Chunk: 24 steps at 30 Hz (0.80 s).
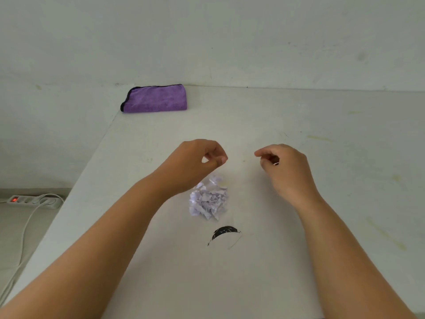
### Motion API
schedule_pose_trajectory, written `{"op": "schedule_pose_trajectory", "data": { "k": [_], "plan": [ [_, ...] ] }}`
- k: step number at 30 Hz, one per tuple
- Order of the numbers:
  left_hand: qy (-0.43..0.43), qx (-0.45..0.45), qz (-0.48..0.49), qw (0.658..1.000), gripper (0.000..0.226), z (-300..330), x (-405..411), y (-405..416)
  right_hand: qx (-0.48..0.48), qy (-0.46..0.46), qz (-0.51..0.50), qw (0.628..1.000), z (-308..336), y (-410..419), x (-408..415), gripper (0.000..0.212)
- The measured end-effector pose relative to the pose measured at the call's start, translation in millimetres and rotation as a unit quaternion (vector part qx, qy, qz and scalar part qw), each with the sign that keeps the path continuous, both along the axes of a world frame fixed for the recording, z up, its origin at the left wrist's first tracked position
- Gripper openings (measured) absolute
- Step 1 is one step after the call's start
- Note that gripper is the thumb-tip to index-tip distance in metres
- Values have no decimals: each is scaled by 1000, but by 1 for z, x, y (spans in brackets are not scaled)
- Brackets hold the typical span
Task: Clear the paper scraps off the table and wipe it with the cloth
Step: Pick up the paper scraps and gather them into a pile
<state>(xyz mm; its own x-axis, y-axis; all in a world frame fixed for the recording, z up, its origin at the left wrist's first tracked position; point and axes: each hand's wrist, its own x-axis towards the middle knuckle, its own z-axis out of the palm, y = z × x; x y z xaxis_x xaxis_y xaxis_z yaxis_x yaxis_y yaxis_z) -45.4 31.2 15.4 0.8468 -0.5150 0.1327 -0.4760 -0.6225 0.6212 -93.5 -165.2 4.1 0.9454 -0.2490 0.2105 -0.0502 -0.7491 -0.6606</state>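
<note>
The paper scraps (208,200) were piled mid-table (299,226), partly hidden by the left hand (195,162). Both hands' fingers were curled; whether the left hand or the right hand (284,168) pinched anything could not be told. The cloth (155,98) was folded at the far corner.

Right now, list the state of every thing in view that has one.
paper scraps: heaped in one pile on the table
cloth: folded, lying untouched at the far left corner
left hand: fingers curled, holding nothing visible
right hand: fingers curled, contents unclear
power strip: switch lit red
</note>
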Motion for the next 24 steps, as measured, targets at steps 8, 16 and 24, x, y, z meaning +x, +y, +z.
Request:
{"op": "schedule_pose_trajectory", "data": {
  "k": [8, 16, 24],
  "plan": [
    [60, 135, -108, 983, 50, -14, 45, -59, -45, 107, -25, 993, 15, -51, 31, 27],
    [89, 119, -155, 977, 62, -30, 54, -55, -145, 90, 0, 985, -6, -54, 53, 20],
    [98, 111, -162, 976, 62, -29, 55, -54, -191, 66, -3, 979, -11, -47, 55, 20]
  ]
}}
